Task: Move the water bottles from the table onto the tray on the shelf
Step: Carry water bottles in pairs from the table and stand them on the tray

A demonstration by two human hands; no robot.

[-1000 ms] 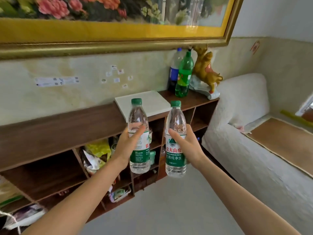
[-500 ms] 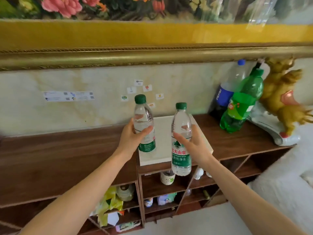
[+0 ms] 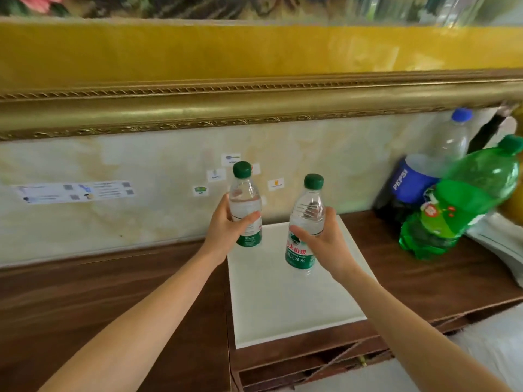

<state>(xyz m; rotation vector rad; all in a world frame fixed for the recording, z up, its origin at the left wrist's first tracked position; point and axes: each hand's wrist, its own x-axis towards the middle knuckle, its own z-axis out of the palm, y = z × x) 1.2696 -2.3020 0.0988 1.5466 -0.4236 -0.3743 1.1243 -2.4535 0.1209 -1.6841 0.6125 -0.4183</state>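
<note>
Bottles (image 3: 245,204) (image 3: 305,226) clasped in left hand (image 3: 226,226) and right hand (image 3: 325,244); each is best lowered upright onto the tray (image 3: 283,301) beneath

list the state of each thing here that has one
left clear water bottle with green cap: capped, upright, held in left hand grip
right clear water bottle with green cap: capped, slightly tilted, held in right hand grip
flat white tray: bare, on shelf
green soda bottle: capped, leaning
</note>
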